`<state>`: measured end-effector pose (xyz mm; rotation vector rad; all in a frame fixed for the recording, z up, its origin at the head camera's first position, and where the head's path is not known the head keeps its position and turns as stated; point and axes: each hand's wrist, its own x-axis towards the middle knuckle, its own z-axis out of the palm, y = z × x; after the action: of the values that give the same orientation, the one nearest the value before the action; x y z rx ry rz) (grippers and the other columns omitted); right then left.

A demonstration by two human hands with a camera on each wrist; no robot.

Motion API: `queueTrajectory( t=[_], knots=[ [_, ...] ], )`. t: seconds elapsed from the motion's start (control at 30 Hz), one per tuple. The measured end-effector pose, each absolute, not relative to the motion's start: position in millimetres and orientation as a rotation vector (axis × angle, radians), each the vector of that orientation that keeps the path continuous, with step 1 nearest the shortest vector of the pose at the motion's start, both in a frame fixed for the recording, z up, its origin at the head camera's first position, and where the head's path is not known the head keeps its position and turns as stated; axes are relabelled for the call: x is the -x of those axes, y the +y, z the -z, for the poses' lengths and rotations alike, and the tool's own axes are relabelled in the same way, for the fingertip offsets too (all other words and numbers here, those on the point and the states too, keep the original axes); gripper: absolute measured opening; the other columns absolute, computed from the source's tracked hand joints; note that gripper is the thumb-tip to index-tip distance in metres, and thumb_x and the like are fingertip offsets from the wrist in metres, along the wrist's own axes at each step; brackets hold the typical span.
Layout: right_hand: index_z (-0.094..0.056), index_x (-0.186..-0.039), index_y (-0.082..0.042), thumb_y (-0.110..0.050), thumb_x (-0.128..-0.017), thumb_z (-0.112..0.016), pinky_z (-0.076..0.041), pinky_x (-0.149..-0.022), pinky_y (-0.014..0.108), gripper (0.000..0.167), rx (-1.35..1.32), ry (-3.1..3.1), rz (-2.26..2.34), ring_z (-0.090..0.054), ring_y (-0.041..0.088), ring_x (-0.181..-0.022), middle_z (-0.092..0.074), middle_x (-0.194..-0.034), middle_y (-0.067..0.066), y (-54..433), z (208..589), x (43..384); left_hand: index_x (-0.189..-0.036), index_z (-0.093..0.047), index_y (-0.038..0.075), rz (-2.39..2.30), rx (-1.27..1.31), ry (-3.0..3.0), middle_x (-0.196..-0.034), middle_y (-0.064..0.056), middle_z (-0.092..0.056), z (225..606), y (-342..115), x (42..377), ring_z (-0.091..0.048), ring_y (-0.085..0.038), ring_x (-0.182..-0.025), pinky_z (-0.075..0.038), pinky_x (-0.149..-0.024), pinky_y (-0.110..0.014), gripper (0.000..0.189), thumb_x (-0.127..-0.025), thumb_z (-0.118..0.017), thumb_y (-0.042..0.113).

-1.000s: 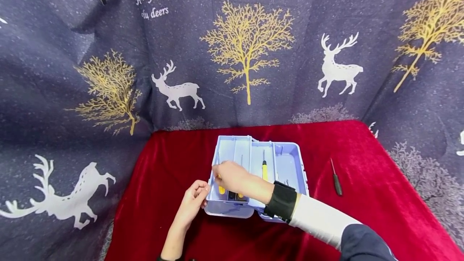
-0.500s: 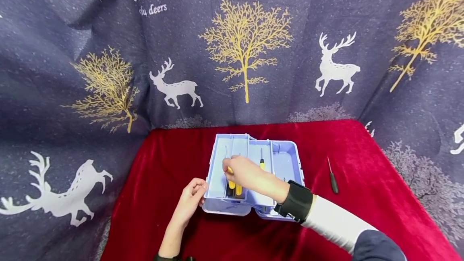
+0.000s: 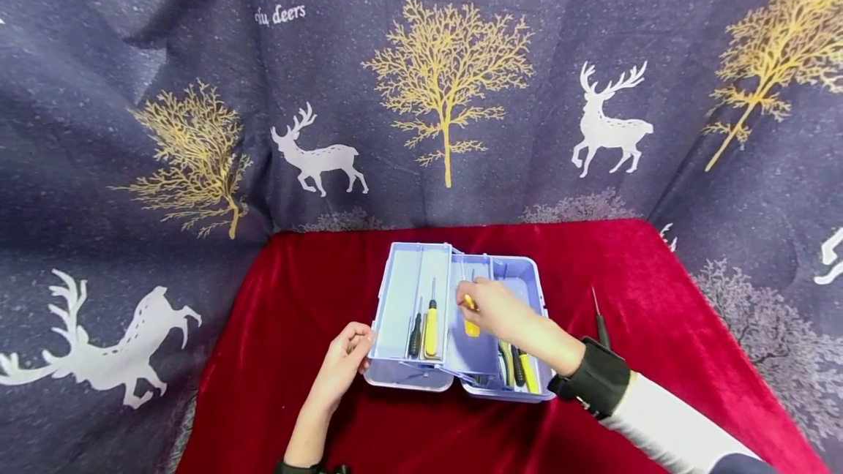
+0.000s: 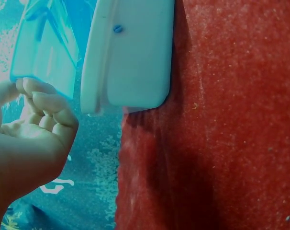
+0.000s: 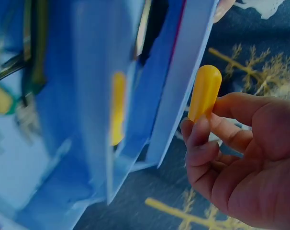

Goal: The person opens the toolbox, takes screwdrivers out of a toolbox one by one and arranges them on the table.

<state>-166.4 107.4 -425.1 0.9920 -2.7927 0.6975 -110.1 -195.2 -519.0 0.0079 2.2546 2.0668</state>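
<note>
My right hand (image 3: 490, 306) pinches a yellow-handled screwdriver (image 3: 471, 326) over the middle tray of the light-blue toolbox (image 3: 403, 284). The right wrist view shows the yellow handle standing out beyond the thumb and fingertips. Another screwdriver's tip shows just behind this hand, its handle hidden. At the toolbox's left front corner, my left hand (image 3: 347, 350) holds the tray rim with bent fingers; the left wrist view shows the fingertips right at the tray's edge. A black-handled screwdriver (image 3: 415, 336) and a yellow-handled screwdriver (image 3: 431, 331) lie side by side in the left tray.
Several tools with yellow and black handles (image 3: 529, 373) lie in the front of the toolbox's right compartment. To the right, on the red cloth (image 3: 665, 328), lies a dark-handled screwdriver (image 3: 602, 330), partly behind the wrist band. A deer-patterned curtain (image 3: 514, 203) hangs behind.
My right hand has carried the yellow-handled screwdriver rightward from the left tray to above the middle tray. My left hand has stayed at the corner.
</note>
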Motion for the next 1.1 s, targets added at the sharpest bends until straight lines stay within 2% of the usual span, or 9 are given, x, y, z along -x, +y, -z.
queueTrajectory(
  t=[0.23, 0.5, 0.73, 0.87, 1.1],
  knots=[
    [-0.067, -0.090, -0.009, -0.001, -0.088, -0.077, -0.047, -0.065, 0.029, 0.013, -0.869, -2.806, -0.644, -0.051, 0.013, -0.071, -0.056, -0.075, -0.003, 149, 433, 164, -0.107, -0.058, -0.006, -2.065, -0.028, 2.272, -0.070, -0.002, -0.054, 518, -195, 108, -0.050, -0.011, -0.061, -0.043, -0.057, -0.023, 0.013, -0.104, -0.060, 0.006],
    [-0.068, -0.094, -0.011, 0.002, -0.087, -0.075, -0.049, -0.063, 0.032, 0.016, -0.721, -2.827, -0.672, -0.052, 0.012, -0.070, -0.058, -0.079, -0.001, 198, 439, 164, -0.106, -0.058, -0.005, -2.054, -0.014, 2.259, -0.071, -0.002, -0.055, 519, -196, 111, -0.051, -0.011, -0.061, -0.044, -0.058, -0.021, 0.011, -0.104, -0.059, 0.005],
    [-0.070, -0.093, -0.008, 0.008, -0.084, -0.072, -0.045, -0.060, 0.031, 0.018, -0.615, -2.851, -0.697, -0.049, 0.011, -0.066, -0.058, -0.072, -0.003, 246, 456, 166, -0.106, -0.058, -0.004, -2.047, 0.002, 2.249, -0.072, -0.001, -0.056, 521, -196, 111, -0.051, -0.011, -0.062, -0.044, -0.058, -0.021, 0.009, -0.104, -0.059, 0.005],
    [-0.067, -0.093, -0.006, 0.007, -0.086, -0.071, -0.041, -0.058, 0.030, 0.016, -0.493, -2.887, -0.752, -0.045, 0.009, -0.060, -0.051, -0.065, -0.005, 278, 471, 169, -0.108, -0.058, -0.005, -2.050, 0.006, 2.248, -0.072, -0.002, -0.055, 520, -196, 113, -0.051, -0.011, -0.062, -0.044, -0.059, -0.022, 0.011, -0.104, -0.059, 0.005],
    [-0.059, -0.087, -0.007, 0.004, -0.087, -0.069, -0.041, -0.059, 0.033, 0.015, -0.317, -2.960, -0.753, -0.047, 0.013, -0.062, -0.052, -0.066, -0.002, 326, 503, 169, -0.108, -0.057, -0.005, -2.062, 0.021, 2.226, -0.073, -0.004, -0.055, 520, -195, 114, -0.051, -0.012, -0.063, -0.044, -0.059, -0.023, 0.011, -0.104, -0.059, 0.005]
  ],
)
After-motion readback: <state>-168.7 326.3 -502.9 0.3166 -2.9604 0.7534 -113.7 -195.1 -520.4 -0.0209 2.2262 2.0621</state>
